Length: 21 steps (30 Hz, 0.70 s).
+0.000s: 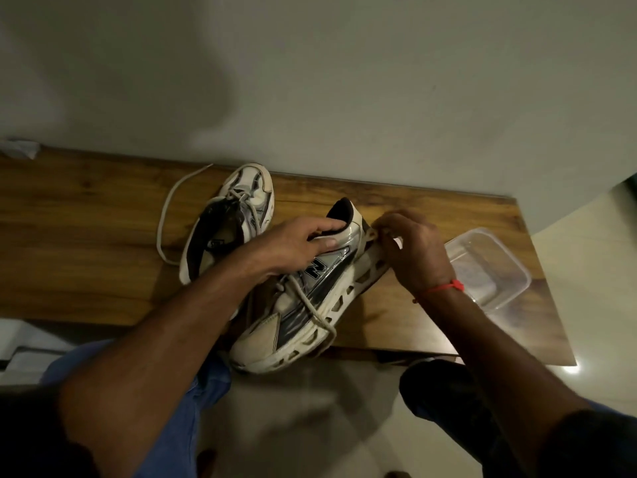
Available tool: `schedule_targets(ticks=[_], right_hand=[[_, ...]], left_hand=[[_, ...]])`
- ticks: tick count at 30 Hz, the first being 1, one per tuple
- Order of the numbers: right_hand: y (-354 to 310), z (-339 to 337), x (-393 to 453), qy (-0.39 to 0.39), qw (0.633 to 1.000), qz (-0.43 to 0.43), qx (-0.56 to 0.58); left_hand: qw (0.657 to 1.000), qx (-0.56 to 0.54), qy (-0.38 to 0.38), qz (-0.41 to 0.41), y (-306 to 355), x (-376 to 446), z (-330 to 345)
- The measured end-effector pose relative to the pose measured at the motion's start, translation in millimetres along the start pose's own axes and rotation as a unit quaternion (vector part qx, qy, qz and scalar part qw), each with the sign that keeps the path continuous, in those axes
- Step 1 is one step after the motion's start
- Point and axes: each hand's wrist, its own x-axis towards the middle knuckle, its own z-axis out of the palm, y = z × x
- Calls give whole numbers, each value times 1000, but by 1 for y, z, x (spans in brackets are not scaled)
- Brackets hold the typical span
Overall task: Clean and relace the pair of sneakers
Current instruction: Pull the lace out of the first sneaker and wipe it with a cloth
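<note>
Standing over a brown wooden table (86, 236), a person works on two white-and-silver sneakers; the nearer sneaker (310, 301) lies tilted on its side at the table's front edge, toe overhanging toward the person; the left hand (296, 246) grips its collar, fingers tucked inside the opening, thumb outside; the right hand (410, 250), with a red thread on its wrist, is curled at the heel sole, though whatever it pinches is hidden behind the fingers; the second sneaker (227, 219) sits upright behind, toe toward the wall; one loose white lace (165, 215) curves beside it; one clear plastic container (489, 267) stands to the right, contents hard to make out.
</note>
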Motion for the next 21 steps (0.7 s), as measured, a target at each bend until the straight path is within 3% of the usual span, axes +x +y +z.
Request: schedule_targets(ticks=[3,7,13,17,21], right_hand=[[-19,5,-11,-8,999,-32,14],[-45,18,-25,-58,991,-119,17],[-20,5,-11,-37,995,-91,-29],[-15,5,-11,-53,994,-86,-28],[-12,6,-11,-66,993,-95,-33]], left_hand=[[998,59,22,-2,0,-1,-3],[999,-10,35,-10,-1,-4,-10],[995,-76,4,-71,5,-10,-16],[985,-87,-50,-144,4,-15,-20],[978,-98,-84,-166,-1,-19,-23]])
